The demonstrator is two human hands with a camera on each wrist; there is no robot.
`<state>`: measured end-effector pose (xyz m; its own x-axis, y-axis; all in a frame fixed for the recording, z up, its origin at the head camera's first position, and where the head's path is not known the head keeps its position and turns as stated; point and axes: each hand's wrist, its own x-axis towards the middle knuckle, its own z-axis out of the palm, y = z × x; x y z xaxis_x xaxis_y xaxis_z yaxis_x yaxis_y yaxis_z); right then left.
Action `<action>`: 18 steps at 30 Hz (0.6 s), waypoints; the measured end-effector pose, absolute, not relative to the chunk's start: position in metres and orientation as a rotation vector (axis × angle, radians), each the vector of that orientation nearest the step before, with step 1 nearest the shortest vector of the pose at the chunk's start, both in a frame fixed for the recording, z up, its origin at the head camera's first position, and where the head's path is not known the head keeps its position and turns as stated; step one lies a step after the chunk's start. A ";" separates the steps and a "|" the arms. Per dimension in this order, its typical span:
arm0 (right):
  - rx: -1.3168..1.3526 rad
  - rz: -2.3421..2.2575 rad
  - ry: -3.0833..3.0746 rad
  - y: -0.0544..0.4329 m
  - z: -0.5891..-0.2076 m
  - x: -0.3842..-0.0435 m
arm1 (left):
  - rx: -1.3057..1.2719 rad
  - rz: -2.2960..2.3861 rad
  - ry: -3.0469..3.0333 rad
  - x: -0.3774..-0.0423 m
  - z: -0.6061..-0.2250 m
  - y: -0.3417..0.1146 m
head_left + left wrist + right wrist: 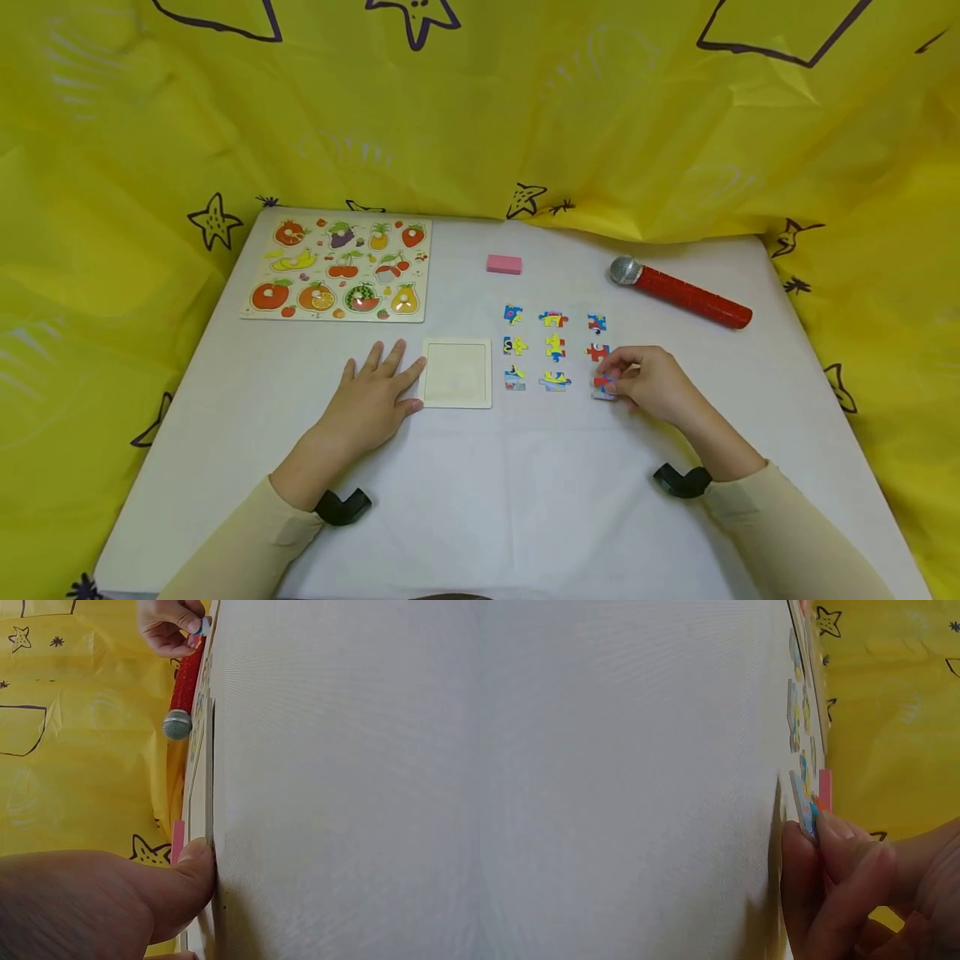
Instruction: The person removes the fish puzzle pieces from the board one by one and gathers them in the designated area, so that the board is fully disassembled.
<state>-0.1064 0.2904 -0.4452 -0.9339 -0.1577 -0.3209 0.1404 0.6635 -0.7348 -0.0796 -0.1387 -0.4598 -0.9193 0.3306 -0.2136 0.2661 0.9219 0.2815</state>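
Seated view of a white table [525, 500] backed by a yellow star-printed cloth [480, 108]. The left hand [372, 404] lies flat, fingers straight and spread, its fingertips and thumb touching the left edge of an empty square puzzle tray [457, 373]; the contact appears to steady the tray, and the left wrist view shows the thumb [196, 859] pressed against the tray's edge. To the right of the tray, small jigsaw pieces [554, 347] lie face up in a neat grid of three columns, apart from one another, so that each can be picked singly. The right hand [651, 386] is at the lower right corner of this grid, its thumb and fingertips closed in a pinch on a red and blue jigsaw piece [603, 385]; the right wrist view shows that piece tilted up off the table between the fingertips [832, 832]. Farther back lie a pink eraser [504, 264], a red toy microphone [678, 292] and, at far left, a filled fruit puzzle board [339, 268], all well apart from both hands.
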 end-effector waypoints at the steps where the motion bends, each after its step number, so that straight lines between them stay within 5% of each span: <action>1: -0.006 -1.153 2.522 0.290 -0.446 -0.107 | 0.447 0.361 2.824 -0.080 -0.460 -0.139; 18: -0.012 -1.012 2.718 0.278 -0.451 -0.109 | 0.460 0.370 2.820 -0.080 -0.460 -0.141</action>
<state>-0.1091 0.2778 -0.4514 -0.9709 -0.0911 -0.2216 0.0760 0.7600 -0.6455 -0.0796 -0.1407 -0.4602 -0.9163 0.3402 -0.2115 0.2741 0.9175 0.2883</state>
